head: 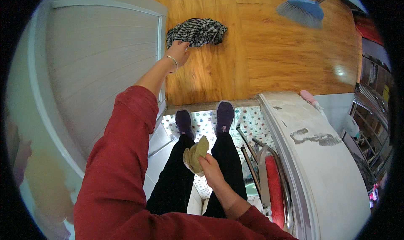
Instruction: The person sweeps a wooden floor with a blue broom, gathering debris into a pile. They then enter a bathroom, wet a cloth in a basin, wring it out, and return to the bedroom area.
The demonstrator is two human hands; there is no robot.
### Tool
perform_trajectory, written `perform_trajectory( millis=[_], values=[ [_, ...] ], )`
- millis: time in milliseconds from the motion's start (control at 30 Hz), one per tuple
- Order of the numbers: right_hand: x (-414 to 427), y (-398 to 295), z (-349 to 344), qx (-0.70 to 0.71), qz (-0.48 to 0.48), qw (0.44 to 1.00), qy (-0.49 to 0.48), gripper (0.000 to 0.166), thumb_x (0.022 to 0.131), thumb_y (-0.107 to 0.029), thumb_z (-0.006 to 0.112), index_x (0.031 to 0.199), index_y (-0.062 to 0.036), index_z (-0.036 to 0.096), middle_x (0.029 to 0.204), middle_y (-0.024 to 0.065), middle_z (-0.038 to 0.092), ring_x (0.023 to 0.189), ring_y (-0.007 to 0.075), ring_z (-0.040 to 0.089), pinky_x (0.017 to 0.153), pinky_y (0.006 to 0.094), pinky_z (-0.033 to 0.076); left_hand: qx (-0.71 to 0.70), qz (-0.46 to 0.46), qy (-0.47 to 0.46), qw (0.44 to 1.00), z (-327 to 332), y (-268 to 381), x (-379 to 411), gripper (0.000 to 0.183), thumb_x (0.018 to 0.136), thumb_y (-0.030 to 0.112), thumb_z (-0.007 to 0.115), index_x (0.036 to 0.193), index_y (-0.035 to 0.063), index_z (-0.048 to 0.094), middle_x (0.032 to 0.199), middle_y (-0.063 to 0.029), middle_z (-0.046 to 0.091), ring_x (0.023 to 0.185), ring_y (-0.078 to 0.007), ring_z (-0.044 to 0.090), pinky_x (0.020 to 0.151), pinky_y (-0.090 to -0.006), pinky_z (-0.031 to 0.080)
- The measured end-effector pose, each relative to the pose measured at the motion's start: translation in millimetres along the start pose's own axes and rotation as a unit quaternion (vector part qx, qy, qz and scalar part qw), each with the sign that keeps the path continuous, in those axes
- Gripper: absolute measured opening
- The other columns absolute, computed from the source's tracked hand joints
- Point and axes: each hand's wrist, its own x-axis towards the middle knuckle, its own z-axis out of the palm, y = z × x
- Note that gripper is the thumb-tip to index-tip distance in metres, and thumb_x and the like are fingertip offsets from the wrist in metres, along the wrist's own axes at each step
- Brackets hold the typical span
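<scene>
My right hand [211, 171] grips a crumpled yellow-green cloth [196, 156], held in front of my legs. My left arm stretches forward, and the fingers of my left hand [178, 53] meet the near left edge of a black-and-white checkered cloth [199, 31]. Whether those fingers pinch the fabric or only overlap it in view cannot be made out. The checkered cloth lies bunched on the wood-look floor [284, 60], close to the door's edge. A bracelet circles my left wrist.
A pale panelled door [104, 66] stands at the left. My shoes [225, 115] rest on dotted tiles [249, 115] by the threshold [208, 105]. Right of my legs are a folded metal-framed item with a red pad [274, 189] and a worn white wall top [318, 158]. A blue broom [304, 11] is at upper right.
</scene>
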Motion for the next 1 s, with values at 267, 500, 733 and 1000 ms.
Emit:
perform_trajectory(
  millis=[267, 500, 733, 1000],
  values=[
    [-19.7, -39.6, 4.2, 0.166, 0.114, 0.979, -0.036, 0.038, 0.099, -0.016, 0.047, 0.132, 0.0039, 0.045, 0.118, 0.0136, 0.059, 0.108, 0.022, 0.058, 0.096, 0.0348, 0.045, 0.038, -0.08, -0.066, 0.994, 46.3, -15.9, 87.7, 0.061, 0.087, 0.03, 0.064, 0.142, 0.0138, 0.042, 0.149, -0.0362, 0.018, 0.14, -0.0489, 0.02, 0.113, -0.043, 0.03],
    [-34.2, -69.4, -0.2, 0.222, 0.162, 0.961, 0.004, 0.042, 0.099, -0.017, 0.046, 0.134, 0.004, 0.039, 0.124, 0.0168, 0.054, 0.115, 0.025, 0.054, 0.1, 0.0378, 0.043, 0.146, -0.089, -0.158, 0.972, 76.3, -35.3, 141.9, 0.064, 0.091, 0.037, 0.058, 0.145, 0.0084, 0.039, 0.153, -0.029, 0.019, 0.144, -0.0388, 0.017, 0.116, -0.042, 0.025],
    [-29.0, -64.4, -0.1, 0.211, 0.087, 0.973, -0.023, 0.04, 0.099, -0.018, 0.048, 0.131, 0.004, 0.044, 0.12, 0.0146, 0.056, 0.111, 0.0224, 0.056, 0.097, 0.0357, 0.043, -0.308, -0.07, 0.102, 0.944, 81.0, -8.3, 43.6, 0.053, 0.084, 0.034, 0.073, 0.123, 0.004, 0.055, 0.092, -0.0053, 0.067, 0.079, -0.0148, 0.06, 0.068, -0.0291, 0.048],
    [-8.7, -33.2, 10.0, 0.164, 0.015, 0.986, -0.025, 0.036, 0.098, -0.019, 0.049, 0.126, 0.0038, 0.05, 0.113, 0.0101, 0.06, 0.102, 0.0178, 0.057, 0.092, 0.0314, 0.045, -0.253, -0.033, -0.055, 0.965, 81.2, 33.2, -85.8, 0.042, 0.092, 0.021, 0.057, 0.133, 0.0142, 0.054, 0.105, -0.0242, 0.064, 0.091, -0.0354, 0.065, 0.082, -0.0383, 0.05]
  ],
)
